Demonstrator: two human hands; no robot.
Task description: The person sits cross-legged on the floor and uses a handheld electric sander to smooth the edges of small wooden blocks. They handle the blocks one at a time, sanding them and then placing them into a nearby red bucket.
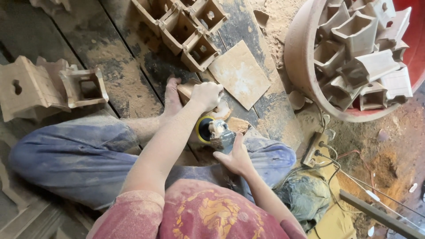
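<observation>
Wooden, pale carved block (188, 90) gripped by closed left hand (206, 95) looks light, stiff, dusty (likely slippery), while right hand (234, 157) fingers clasp grey angle grinder (217, 132).

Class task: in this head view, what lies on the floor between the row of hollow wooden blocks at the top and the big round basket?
A flat square sandpaper sheet lies there on sawdust-covered boards, seen in the head view.

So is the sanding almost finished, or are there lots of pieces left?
Hard to say. A row of wooden pieces lies on the floor ahead, perhaps done. The left hand holds one wooden block against the sander gripped by the right hand. The basin holds many more pieces.
</observation>
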